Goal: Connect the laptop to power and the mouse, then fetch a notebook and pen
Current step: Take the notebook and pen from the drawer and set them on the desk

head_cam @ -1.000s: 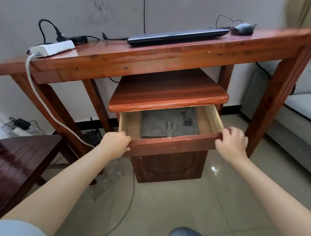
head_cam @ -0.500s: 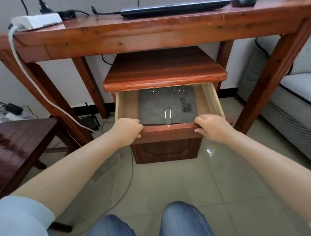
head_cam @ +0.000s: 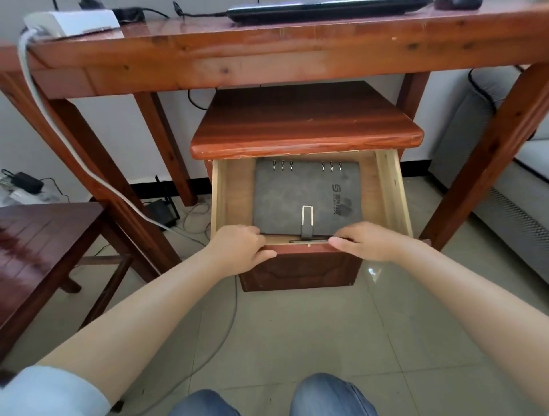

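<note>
The small cabinet's drawer (head_cam: 392, 190) stands pulled out under the desk. A grey ring-bound notebook (head_cam: 297, 193) with a strap clasp lies flat inside it. A slim pen (head_cam: 309, 241) lies along the drawer's front edge. My left hand (head_cam: 240, 246) curls over the drawer front at the left, near the notebook's corner. My right hand (head_cam: 371, 241) is at the right, thumb and forefinger pinched at the pen's right end. On the desk above sit the closed black laptop (head_cam: 320, 10), the mouse (head_cam: 457, 3) and a white power strip (head_cam: 74, 19).
The wooden desk (head_cam: 267, 50) spans the top, with its legs at both sides. The cabinet top (head_cam: 297, 118) overhangs the drawer. A dark low table (head_cam: 38, 237) is at the left and a grey sofa (head_cam: 505, 178) at the right. Cables trail on the tiled floor.
The drawer has come further out, showing the whole notebook and the pen. Both hands slid inward along the drawer front, the right one onto the pen's end. My view has dropped lower.
</note>
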Demonstrator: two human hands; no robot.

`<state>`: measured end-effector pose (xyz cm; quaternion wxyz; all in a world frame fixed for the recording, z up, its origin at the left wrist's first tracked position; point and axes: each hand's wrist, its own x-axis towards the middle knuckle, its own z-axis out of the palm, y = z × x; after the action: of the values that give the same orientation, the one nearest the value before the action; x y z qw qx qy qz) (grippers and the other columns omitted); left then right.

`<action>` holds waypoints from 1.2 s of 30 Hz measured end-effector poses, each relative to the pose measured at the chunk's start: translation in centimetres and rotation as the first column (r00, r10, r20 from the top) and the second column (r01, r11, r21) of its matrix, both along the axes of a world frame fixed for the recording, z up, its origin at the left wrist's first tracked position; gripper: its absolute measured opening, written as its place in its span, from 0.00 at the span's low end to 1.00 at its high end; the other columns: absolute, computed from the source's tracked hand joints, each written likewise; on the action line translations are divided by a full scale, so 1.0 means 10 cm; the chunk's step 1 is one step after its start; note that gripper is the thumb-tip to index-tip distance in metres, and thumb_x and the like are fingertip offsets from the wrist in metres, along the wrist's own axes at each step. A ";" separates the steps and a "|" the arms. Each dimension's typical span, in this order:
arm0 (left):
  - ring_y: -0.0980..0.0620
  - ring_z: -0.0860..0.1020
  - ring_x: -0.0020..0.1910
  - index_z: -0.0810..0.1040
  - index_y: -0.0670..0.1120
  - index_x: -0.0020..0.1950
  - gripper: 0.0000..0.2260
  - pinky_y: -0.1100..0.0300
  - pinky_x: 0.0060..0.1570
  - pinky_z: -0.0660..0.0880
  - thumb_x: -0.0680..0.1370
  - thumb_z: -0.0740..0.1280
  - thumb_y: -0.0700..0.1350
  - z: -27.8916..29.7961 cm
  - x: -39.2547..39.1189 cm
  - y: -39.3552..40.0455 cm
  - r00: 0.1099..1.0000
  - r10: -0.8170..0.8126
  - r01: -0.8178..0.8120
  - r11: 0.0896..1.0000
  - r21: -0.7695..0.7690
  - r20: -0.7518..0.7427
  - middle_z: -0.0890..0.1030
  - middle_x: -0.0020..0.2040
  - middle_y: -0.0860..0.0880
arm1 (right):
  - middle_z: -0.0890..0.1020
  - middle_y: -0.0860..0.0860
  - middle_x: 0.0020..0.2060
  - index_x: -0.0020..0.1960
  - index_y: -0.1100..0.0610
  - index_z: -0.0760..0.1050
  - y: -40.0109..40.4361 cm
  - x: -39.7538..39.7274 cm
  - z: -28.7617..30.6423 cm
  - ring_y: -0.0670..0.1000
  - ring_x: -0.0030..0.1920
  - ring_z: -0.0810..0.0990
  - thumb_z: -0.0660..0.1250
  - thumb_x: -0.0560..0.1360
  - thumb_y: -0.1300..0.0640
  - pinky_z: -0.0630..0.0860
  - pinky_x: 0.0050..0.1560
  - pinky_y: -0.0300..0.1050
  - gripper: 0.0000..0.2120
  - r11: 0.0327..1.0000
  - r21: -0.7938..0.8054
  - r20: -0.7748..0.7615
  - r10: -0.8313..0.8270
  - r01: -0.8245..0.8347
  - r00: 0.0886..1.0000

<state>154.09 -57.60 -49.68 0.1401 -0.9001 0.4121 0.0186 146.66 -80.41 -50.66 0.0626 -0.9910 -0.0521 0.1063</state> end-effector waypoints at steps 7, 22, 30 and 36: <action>0.42 0.78 0.57 0.77 0.39 0.60 0.16 0.53 0.54 0.75 0.82 0.57 0.48 -0.01 0.24 -0.09 0.918 0.305 -0.360 0.910 -0.207 -0.254 0.80 0.58 0.40 | 0.75 0.63 0.64 0.63 0.69 0.72 0.14 0.53 -0.05 0.60 0.63 0.74 0.50 0.80 0.67 0.69 0.64 0.48 0.17 0.969 -0.001 -0.308 -0.234 0.246 0.922; 0.40 0.73 0.65 0.59 0.36 0.69 0.22 0.51 0.63 0.71 0.78 0.62 0.35 -0.29 0.52 -0.59 0.782 0.474 -0.578 0.794 -0.188 -0.405 0.73 0.66 0.37 | 0.75 0.62 0.63 0.61 0.67 0.72 0.07 0.57 -0.14 0.58 0.60 0.74 0.53 0.78 0.61 0.71 0.53 0.44 0.16 0.925 0.012 -0.304 -0.359 0.380 0.882; 0.42 0.75 0.64 0.61 0.38 0.69 0.26 0.53 0.59 0.74 0.76 0.69 0.44 -0.33 0.56 -0.63 0.800 0.503 -0.575 0.799 -0.179 -0.326 0.73 0.66 0.40 | 0.77 0.62 0.59 0.57 0.66 0.75 0.06 0.57 -0.09 0.56 0.49 0.73 0.56 0.76 0.64 0.74 0.54 0.47 0.14 0.921 -0.055 -0.223 -0.388 0.386 0.894; 0.40 0.71 0.67 0.61 0.38 0.68 0.26 0.53 0.63 0.71 0.75 0.69 0.41 -0.34 0.54 -0.65 0.722 0.499 -0.660 0.704 -0.261 -0.479 0.68 0.68 0.39 | 0.69 0.56 0.46 0.42 0.59 0.65 -0.29 0.48 0.05 0.52 0.43 0.68 0.53 0.80 0.62 0.64 0.36 0.41 0.09 0.784 0.265 -0.106 -0.555 0.561 0.825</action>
<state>159.52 -64.10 -53.07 -0.1481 -0.9715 0.1141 0.1454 151.43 -83.33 -50.17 0.2335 -0.9411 0.2291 0.0857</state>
